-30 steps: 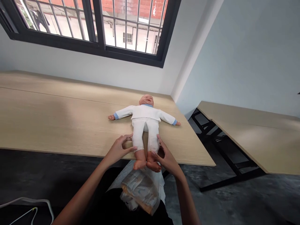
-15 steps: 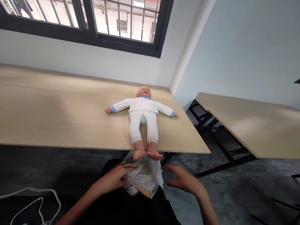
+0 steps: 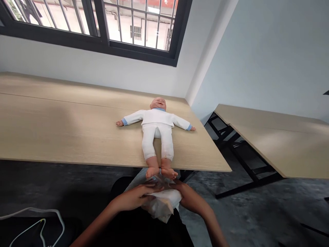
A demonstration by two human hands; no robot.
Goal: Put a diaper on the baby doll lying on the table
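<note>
Left hand: the left hand [image 3: 138, 196] is at the plastic bag [image 3: 161, 210], fingers stretched along its upper side and thumb set apart below them; how firmly it grips, I cannot tell.
Right hand: the right hand [image 3: 185, 195] reaches the bag from the other side, its fingertips partly hidden by the white material [image 3: 170, 195]; whether they are closed, I cannot tell.
Plastic bag: clear and crumpled, between the 2 hands, with its lower part hanging below them over the black clothing [image 3: 154, 233] on the person's lap.
Doll: the doll [image 3: 157, 132] lies face up beyond the hands, head farthest away, 2 arms spread wide. Its 2 bare feet stick out past the near edge, just above the hands.
Doll clothes: white top and trousers, blue collar and 2 blue cuffs.
Surface: the light wood surface [image 3: 77, 137] lies ahead of the hands and runs far to their left.
Second table: the second table [image 3: 272, 133], with black legs, stands well to the right of the hands.
Window: the barred window [image 3: 140, 27] is beyond the surface, in the wall ahead.
Cable: a white cable [image 3: 60, 219] curves low, left of the left hand.
</note>
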